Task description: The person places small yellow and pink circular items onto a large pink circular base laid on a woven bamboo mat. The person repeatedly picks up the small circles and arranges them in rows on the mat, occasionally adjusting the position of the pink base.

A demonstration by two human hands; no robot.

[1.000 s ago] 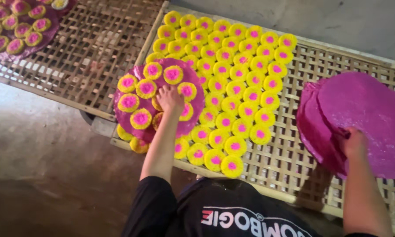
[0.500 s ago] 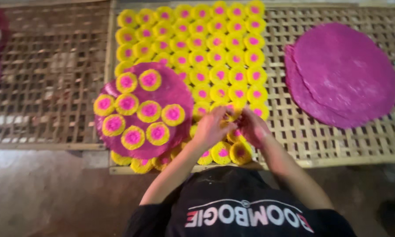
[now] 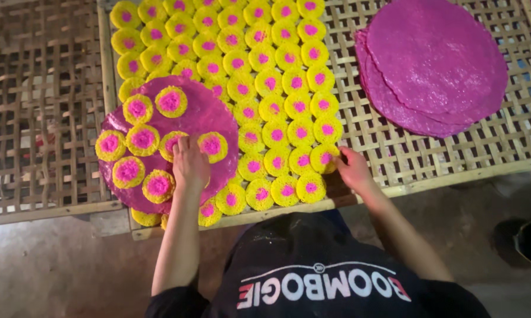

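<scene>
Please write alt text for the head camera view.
A person's left hand rests on a pink round disc carrying yellow-pink cakes, the right hand touches a cake on the bamboo rack. A pink disc stack lies right.

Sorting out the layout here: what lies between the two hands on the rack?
In the head view, rows of small yellow discs with pink centres lie between the left hand and the right hand, on the woven bamboo rack.
</scene>
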